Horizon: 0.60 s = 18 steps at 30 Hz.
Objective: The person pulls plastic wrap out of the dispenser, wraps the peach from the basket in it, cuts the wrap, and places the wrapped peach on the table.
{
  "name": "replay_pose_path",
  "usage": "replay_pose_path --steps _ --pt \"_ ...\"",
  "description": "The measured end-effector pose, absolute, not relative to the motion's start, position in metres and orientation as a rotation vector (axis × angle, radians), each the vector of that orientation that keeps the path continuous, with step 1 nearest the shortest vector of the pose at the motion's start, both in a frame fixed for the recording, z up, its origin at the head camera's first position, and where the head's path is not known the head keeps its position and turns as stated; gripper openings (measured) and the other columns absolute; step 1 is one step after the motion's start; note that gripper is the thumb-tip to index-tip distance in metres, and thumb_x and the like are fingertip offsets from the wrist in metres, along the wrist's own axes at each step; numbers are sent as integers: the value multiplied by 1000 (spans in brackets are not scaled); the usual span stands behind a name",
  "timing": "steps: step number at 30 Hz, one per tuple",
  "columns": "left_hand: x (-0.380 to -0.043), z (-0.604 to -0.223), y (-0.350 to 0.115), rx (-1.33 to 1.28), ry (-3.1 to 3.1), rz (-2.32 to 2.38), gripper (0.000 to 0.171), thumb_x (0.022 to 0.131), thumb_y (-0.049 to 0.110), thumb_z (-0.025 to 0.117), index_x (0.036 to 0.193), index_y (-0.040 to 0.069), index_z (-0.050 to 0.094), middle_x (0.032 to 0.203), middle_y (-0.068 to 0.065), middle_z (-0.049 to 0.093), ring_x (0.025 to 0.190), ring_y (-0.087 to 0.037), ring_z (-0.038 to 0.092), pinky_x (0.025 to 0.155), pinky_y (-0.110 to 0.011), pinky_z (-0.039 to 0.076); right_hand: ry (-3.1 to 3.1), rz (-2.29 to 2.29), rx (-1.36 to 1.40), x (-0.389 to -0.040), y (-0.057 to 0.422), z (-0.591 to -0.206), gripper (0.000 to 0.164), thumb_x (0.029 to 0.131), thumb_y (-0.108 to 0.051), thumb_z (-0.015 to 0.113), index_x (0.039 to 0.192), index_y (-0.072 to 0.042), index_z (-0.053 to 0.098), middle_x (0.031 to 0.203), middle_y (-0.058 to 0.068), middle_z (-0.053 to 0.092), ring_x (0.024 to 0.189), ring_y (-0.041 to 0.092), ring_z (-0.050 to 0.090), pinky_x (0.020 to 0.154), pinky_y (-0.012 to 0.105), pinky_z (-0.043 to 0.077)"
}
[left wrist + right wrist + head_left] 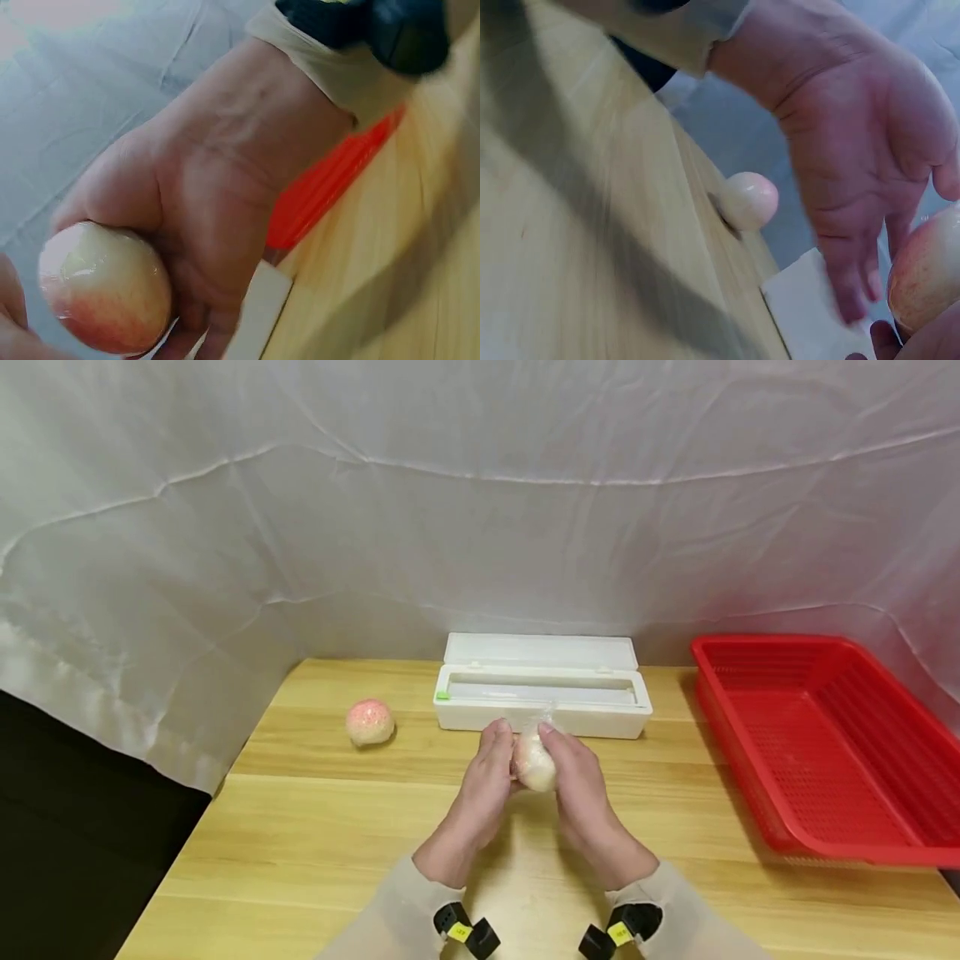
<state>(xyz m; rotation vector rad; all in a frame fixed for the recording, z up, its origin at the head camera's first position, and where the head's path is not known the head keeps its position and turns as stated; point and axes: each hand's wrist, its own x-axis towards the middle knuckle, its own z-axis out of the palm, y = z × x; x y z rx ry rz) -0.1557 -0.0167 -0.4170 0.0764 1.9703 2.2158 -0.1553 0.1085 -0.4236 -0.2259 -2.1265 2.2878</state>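
Observation:
A peach (536,767), pink and cream, is wrapped in shiny cling film whose loose end stands up at its top. My left hand (480,785) holds it, with fingers curled round its underside. My right hand (583,781) is on the other side, its thumb at the film near the top. In the right wrist view the fingers of that right hand (855,180) stretch out nearly straight beside the peach (928,274). The left wrist view shows the peach (105,289) against my left palm, its film glossy.
A second peach (370,723) sits on the wooden table (315,843) to the left. Behind my hands stands a white cling film box (480,717), lid raised, a roll inside. A red plastic basket (780,814) is at the right. Pale cloth (480,543) hangs behind.

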Motion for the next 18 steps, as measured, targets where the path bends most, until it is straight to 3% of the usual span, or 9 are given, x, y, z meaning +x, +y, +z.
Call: replay_pose_path --steps 2,5,10,18 --pt "-154 -416 -14 109 2135 2157 65 114 51 28 162 7 29 159 -21 40 142 -30 44 119 -53 39 -2086 2318 -243 -153 107 -421 48 106 -43 58 121 1 68 105 6 69 101 16 62 88 26 52" --pt "-153 -417 -8 137 2315 2177 63 115 47 31 165 10 29 169 -13 33 156 -30 30 129 -55 24 -2156 2239 -169 -146 101 -420 47 108 -43 55 128 -2 65 113 9 69 106 18 61 92 29 53" --pt "-153 -420 -1 207 2312 2360 51 117 36 31 163 16 38 166 -7 42 156 -26 36 128 -51 28 -2210 2070 -70 -140 93 -422 46 109 -41 53 134 -3 61 124 15 66 111 22 59 96 34 52" --pt "-157 -420 -4 262 2176 2277 57 115 47 30 163 16 37 167 -12 40 157 -29 33 130 -53 24 -2203 2024 -171 -147 100 -426 48 109 -45 53 130 -5 67 128 15 68 118 23 57 104 40 47"
